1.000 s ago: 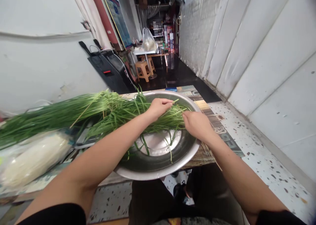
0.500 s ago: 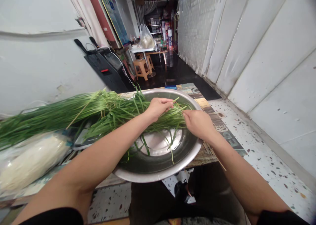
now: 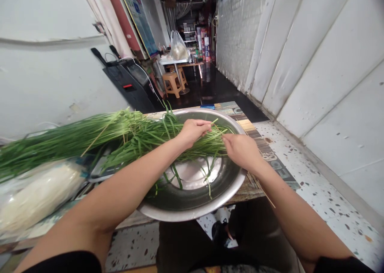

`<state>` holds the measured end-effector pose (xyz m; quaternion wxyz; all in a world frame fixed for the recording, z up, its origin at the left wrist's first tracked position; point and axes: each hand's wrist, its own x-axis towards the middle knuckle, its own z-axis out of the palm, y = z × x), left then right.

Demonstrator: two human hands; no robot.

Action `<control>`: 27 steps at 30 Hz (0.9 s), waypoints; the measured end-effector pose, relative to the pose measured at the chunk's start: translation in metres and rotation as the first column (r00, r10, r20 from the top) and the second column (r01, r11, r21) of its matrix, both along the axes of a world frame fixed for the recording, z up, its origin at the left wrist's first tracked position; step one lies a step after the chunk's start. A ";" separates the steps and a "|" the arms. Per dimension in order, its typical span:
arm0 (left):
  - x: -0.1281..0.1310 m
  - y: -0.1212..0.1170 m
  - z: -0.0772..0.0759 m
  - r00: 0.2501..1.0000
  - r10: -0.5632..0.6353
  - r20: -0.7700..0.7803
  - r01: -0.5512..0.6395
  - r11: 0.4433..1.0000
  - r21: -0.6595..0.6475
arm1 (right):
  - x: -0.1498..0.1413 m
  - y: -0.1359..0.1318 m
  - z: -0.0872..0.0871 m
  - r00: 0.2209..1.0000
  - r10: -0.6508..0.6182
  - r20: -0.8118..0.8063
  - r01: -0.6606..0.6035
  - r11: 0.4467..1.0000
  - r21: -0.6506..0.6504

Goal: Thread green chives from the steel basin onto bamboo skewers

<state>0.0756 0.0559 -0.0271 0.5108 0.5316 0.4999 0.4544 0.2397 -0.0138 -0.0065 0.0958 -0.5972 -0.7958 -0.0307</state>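
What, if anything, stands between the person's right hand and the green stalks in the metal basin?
Nothing visible does. The right hand is at the right ends of the green stalks, over the metal basin; whether it grips one is hidden. The left hand is farther left, not between them.

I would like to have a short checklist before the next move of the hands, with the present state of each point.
1. Left hand holds a stalk: ok, the pale end shows past its fingertips.
2. Right hand has a stalk pinched: cannot tell, its grip is too small to see.
3. All greens inside the basin: not ok, leaves reach over its left rim.
4. Inside of basin without loose strands: not ok, several lie below the main bunch.
5. Plastic-wrapped package apart from both hands: ok, it lies left of the basin.
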 end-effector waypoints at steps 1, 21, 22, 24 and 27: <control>0.000 0.000 0.000 1.000 -0.003 -0.001 0.003 1.000 0.001 | 0.000 0.000 0.000 1.000 -0.001 0.000 0.001 1.000 -0.001; 0.000 0.001 -0.004 0.999 -0.032 -0.035 0.032 0.999 0.008 | -0.001 0.000 0.001 1.000 -0.003 0.017 0.004 1.000 -0.013; 0.000 0.000 -0.004 0.998 -0.031 -0.046 0.032 0.999 0.016 | -0.001 0.000 0.001 1.000 -0.009 0.020 0.009 1.000 -0.017; 0.001 -0.004 -0.002 0.996 -0.039 -0.083 0.042 0.999 0.034 | -0.001 0.000 0.001 1.000 -0.021 0.023 0.022 0.999 -0.024; 0.001 -0.011 0.007 0.960 -0.191 -0.206 0.208 0.976 0.061 | -0.002 -0.001 0.002 0.999 -0.039 0.029 0.040 0.998 -0.038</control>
